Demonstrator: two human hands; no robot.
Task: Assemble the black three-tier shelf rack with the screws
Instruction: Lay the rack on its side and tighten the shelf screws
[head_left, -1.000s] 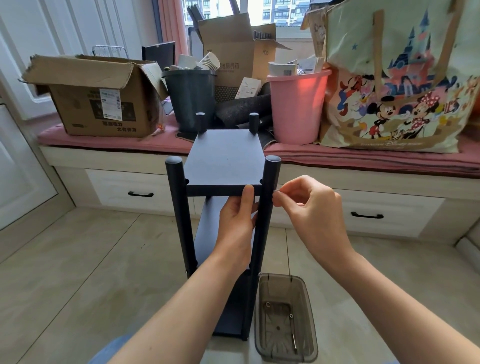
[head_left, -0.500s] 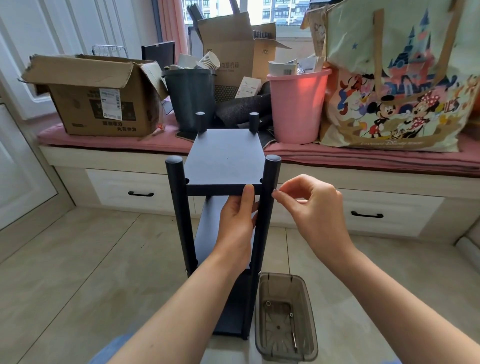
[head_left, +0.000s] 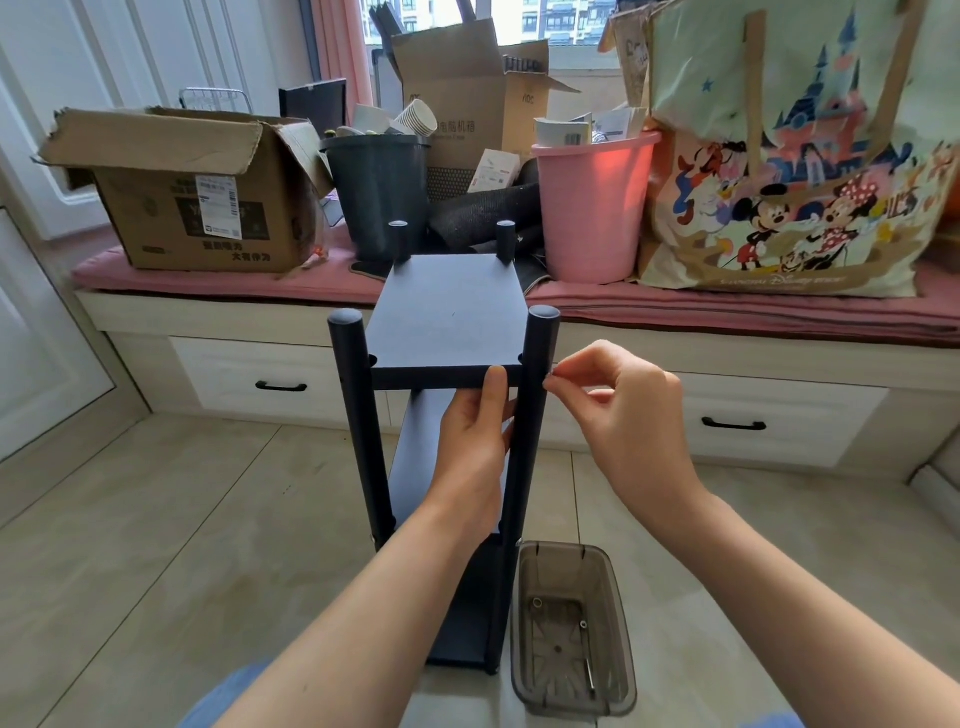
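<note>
1. Fingertips of right hand (head_left: 621, 410) pinched on small screw, barely visible, at near right post (head_left: 530, 415).
2. Left hand (head_left: 470, 441) gripping top shelf's (head_left: 447, 312) front edge.
3. Rack (head_left: 447, 441) upright on floor; clear tray (head_left: 571, 631) beside its base.

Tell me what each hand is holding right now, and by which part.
The left hand grips the front edge of the rack's top shelf, beside the near right post. The right hand pinches something tiny, apparently a screw, against that post.

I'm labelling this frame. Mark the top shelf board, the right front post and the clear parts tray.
top shelf board (head_left: 447, 312), head view, middle of its flat top.
right front post (head_left: 524, 452), head view, mid shaft.
clear parts tray (head_left: 623, 670), head view, right wall.
</note>
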